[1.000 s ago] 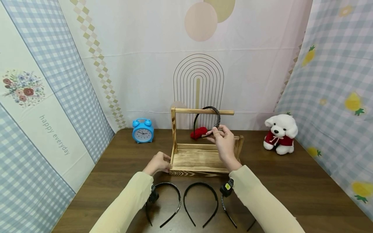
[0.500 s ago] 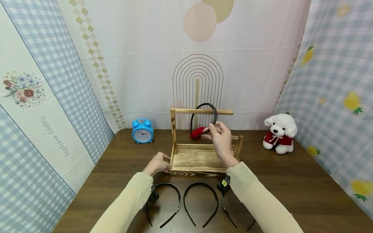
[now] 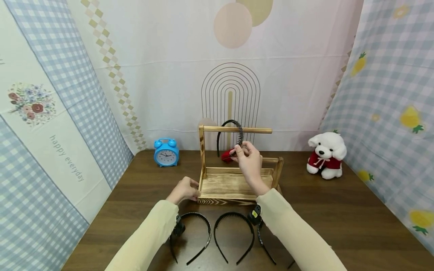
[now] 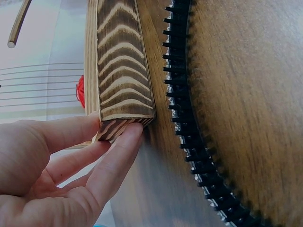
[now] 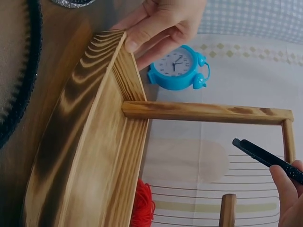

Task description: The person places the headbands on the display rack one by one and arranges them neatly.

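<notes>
The fingers of the right hand (image 3: pixel 250 161) are pinched close on one side of a black band (image 3: pixel 240 134). The band is up by the top bar (image 3: pixel 259 130) of a wood stand (image 3: pixel 225 184), and its curve pokes above the bar; I can't tell if they touch. The left hand (image 3: pixel 184 189) has its thumb and fingers closed on the near left corner of the stand. Three more bands (image 3: pixel 233 214) lie in a row in front, the right one partly hidden by a sleeve (image 3: pixel 295 229). Red yarn (image 3: pixel 226 156) sits behind the stand. On the brown table (image 3: pixel 339 210) are a blue clock (image 3: pixel 166 156) at left and a white toy dog (image 3: pixel 326 150) at right. A pale cloth (image 3: pixel 162 82) hangs at the back, with blue checked cloths (image 3: pixel 51 30) at both sides.
</notes>
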A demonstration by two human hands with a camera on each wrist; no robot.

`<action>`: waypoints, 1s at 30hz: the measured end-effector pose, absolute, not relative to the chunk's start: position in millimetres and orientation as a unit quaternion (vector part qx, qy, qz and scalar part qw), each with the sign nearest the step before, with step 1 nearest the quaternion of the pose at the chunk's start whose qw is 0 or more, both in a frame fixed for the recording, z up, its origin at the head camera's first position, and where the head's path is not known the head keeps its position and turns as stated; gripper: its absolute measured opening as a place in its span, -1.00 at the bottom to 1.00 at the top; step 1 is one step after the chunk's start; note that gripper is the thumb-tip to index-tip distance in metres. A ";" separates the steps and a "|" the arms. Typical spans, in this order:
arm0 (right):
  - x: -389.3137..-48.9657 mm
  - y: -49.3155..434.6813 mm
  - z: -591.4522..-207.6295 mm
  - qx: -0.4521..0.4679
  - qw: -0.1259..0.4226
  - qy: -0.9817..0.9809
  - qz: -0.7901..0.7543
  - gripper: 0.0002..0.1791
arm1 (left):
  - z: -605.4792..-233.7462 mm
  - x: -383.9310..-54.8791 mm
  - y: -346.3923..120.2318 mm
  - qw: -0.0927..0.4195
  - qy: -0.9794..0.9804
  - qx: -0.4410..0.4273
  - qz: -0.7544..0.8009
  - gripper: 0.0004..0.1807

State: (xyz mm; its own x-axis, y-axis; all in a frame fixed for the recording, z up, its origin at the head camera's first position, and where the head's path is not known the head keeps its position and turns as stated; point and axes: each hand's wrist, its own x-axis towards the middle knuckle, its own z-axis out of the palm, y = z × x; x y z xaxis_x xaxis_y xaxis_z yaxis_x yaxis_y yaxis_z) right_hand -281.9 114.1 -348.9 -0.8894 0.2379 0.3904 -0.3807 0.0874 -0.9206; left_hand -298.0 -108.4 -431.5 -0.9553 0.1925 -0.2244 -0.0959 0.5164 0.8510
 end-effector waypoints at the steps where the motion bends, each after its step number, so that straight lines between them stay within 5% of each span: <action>1: -282.0 112.9 -349.3 0.053 0.233 -0.705 0.668 -0.82 | -431.1 -298.2 -108.1 0.149 0.857 0.025 0.493 -0.53; 30: -291.6 83.9 -349.7 0.081 0.225 -0.746 0.621 -0.86 | -431.1 -300.7 -106.1 0.149 0.865 0.030 0.478 -0.54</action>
